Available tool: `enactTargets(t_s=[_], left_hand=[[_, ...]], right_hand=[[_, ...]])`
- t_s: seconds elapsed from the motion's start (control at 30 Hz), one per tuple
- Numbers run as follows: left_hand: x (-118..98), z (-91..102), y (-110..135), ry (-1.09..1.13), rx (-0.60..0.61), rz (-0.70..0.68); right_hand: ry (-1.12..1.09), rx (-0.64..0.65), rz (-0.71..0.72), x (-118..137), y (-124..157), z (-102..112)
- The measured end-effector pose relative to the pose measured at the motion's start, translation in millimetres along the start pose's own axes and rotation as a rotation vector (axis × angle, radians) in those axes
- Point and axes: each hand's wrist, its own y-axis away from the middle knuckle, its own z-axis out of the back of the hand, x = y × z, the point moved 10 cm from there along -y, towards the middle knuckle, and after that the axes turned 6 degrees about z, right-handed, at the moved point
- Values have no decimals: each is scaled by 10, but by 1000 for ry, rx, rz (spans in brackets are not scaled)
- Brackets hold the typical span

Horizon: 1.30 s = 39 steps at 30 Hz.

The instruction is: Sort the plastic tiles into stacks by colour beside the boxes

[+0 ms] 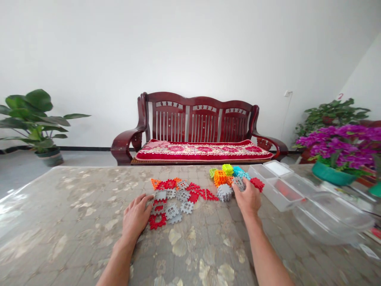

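Note:
My left hand [136, 214] rests low at the left edge of a loose pile of interlocking plastic tiles. Its thumb and forefinger close around the edge of a grey tile [149, 202]. In the pile lie red tiles [157, 221], grey window tiles [172, 211] and red triangles [211, 195]. Further right, my right hand [249, 197] grips a grey tile stack [238, 183] between thumb and fingers. Beside it stand another grey stack [225, 192], an orange stack [220, 178], yellow-green tiles [228, 170], blue tiles [240, 172] and red tiles [257, 184].
A clear divided box [287, 206] stands right of the stacks, with a transparent plastic container [331, 218] closer to me. Purple flowers in a teal pot [333, 173] stand at the right. Beyond the patterned table [74, 222] is a wooden bench [202, 119].

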Motion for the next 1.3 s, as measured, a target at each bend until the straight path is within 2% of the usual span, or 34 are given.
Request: enactTargets(t_s=[0.1,0.23,0.47,0.7,0.83,0.93,1.0,1.07,1.17,1.23,1.3], left_hand=[[-1,4,-1,-3,-5,0],[6,-7,-11,-9,9,5],[20,-39,-27,-20,33,8],[8,-25,-18,-5,31,6],[-25,30,14,2,33,15],[-45,49,36,-2,44,22],[-50,55,42,-1,42,27],[-48,57,43,4,36,31],[-46,48,42,7,33,30],[-51,44,43,4,32,22],[-54,53,46,1,19,18]], right_hand=[[12,52,-78,-215,-38,-36],[20,102,-101,-296,-16,-147],[117,157,-47,-266,-11,-264],[173,167,-20,-235,13,-254],[157,64,24,-149,3,-99],[63,-95,138,81,30,67],[-77,-108,264,366,119,50],[-241,30,381,735,278,-138],[-419,362,476,1312,630,-555],[-447,437,537,1636,813,-680],[-386,456,579,1856,906,-751]])
